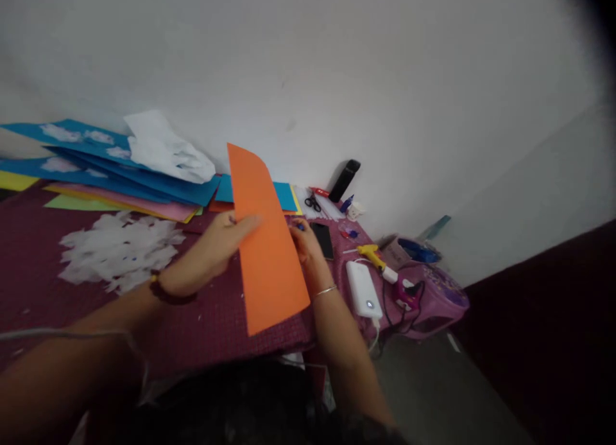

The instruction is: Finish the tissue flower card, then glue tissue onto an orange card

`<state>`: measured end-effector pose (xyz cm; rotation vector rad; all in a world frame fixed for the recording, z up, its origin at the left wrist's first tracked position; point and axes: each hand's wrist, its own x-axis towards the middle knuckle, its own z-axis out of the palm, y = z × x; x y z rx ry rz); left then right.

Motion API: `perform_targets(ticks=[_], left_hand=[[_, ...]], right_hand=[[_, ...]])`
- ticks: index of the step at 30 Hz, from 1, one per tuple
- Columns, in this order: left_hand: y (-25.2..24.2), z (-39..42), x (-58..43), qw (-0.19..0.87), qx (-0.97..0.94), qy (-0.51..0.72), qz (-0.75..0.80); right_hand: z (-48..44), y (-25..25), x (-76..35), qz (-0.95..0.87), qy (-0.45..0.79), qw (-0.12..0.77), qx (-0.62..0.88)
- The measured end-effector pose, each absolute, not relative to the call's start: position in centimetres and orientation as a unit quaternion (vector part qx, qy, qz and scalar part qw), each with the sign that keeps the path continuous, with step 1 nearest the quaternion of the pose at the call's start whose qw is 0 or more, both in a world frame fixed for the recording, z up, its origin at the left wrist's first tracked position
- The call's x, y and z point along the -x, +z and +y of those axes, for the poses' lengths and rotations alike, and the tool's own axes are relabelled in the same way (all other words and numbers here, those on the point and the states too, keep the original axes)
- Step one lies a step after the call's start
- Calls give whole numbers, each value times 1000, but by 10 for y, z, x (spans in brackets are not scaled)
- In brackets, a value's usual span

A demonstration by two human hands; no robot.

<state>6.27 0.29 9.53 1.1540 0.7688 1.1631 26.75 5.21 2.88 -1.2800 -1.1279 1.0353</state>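
An orange sheet of paper (pixel 267 246) stands raised in front of me, slightly bent. My left hand (pixel 228 236) is closed on its left edge, thumb on the near face and the other fingers behind. At the sheet's right edge is my right hand (pixel 303 239), its fingers curled and partly hidden by the paper. Something small and blue (pixel 299 226) shows between those fingers, but its kind cannot be made out. On the cloth left of my left hand lies a loose heap of torn white paper pieces (pixel 120 246).
Blue sheets (pixel 144 182) with white tufts lean by the wall, crumpled white paper (pixel 166 149) on them. To the right are black scissors (pixel 312 203), a dark phone (pixel 322 239), a yellow glue gun (pixel 371 255), a white power bank (pixel 363 289) with cable and a pink stool (pixel 437 304).
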Motion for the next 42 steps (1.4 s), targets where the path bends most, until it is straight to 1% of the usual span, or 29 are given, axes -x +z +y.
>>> perform_targets(ticks=[5,7,8,9,10,13,14,15,16,17,19,21,23,26,29,32,34,36,38,40,42], left_hand=[[69,18,-1,670,-440,393,451],[58,21,16,664,-463,342,477],[54,22,22,639,-497,332,484],[51,22,27,586,-546,337,495],[50,21,30,499,-603,351,514],[51,6,25,150,-749,362,534],[51,-3,18,78,-794,330,505],[51,-13,9,70,-853,274,439],[48,-23,-1,66,-895,249,365],[45,-32,-12,80,-927,184,316],[35,-45,-31,81,-952,105,277],[26,-46,-45,84,-958,79,261],[19,-38,-51,100,-957,89,258],[16,-20,-50,161,-942,131,265],[13,-4,-45,252,-895,179,323],[5,3,-43,375,-811,211,396],[-1,5,-44,446,-759,227,417],[-6,5,-46,483,-728,245,421],[-9,4,-49,481,-722,265,421],[-12,2,-51,458,-732,275,423],[-14,0,-52,414,-746,281,439]], right_hand=[[50,21,-285,-439,493,564,496],[53,17,-285,-449,495,564,485],[54,15,-283,-463,486,560,485],[56,13,-281,-480,472,554,490],[57,11,-279,-496,454,547,498],[62,4,-274,-530,409,528,523],[63,3,-273,-538,402,521,527],[64,2,-273,-544,399,514,531],[64,1,-273,-548,396,507,534],[64,1,-273,-551,394,502,538],[63,2,-273,-557,389,494,542],[63,2,-273,-565,382,486,547],[64,1,-273,-572,369,475,558],[66,-1,-274,-581,348,469,567],[66,-1,-275,-602,317,469,563],[60,3,-275,-625,225,480,573],[55,6,-275,-630,192,498,564],[49,8,-272,-648,214,514,520],[43,10,-268,-666,279,510,467],[37,12,-263,-674,354,487,429],[31,15,-259,-679,402,460,408]])
